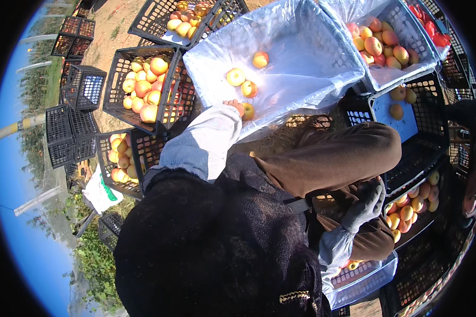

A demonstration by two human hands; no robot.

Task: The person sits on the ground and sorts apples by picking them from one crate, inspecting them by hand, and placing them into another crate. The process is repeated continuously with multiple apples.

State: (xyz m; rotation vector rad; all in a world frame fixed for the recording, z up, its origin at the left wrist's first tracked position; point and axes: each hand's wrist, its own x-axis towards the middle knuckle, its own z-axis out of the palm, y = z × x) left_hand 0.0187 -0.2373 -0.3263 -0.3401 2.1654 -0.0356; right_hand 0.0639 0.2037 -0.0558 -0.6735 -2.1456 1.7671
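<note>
My left hand [235, 107], bare below a striped light sleeve, reaches into a crate lined with clear plastic film [301, 79]. Its fingers touch an apple [248, 111] at the crate's near side; whether they grip it is hidden. Three other red-yellow apples [249, 89] lie loose on the film just beyond. My right hand [364, 207] wears a grey glove and is by my lower leg in brown corduroy trousers [375, 239]. Its fingers point towards a black crate [414, 162], and I cannot tell whether they hold anything.
Black plastic crates of apples stand at the left [144, 89], top [190, 20] and lower right [412, 206]. A film-lined apple crate [380, 43] adjoins the central one at upper right. Stacked crates [69, 132] and a white bag [101, 192] are farther left.
</note>
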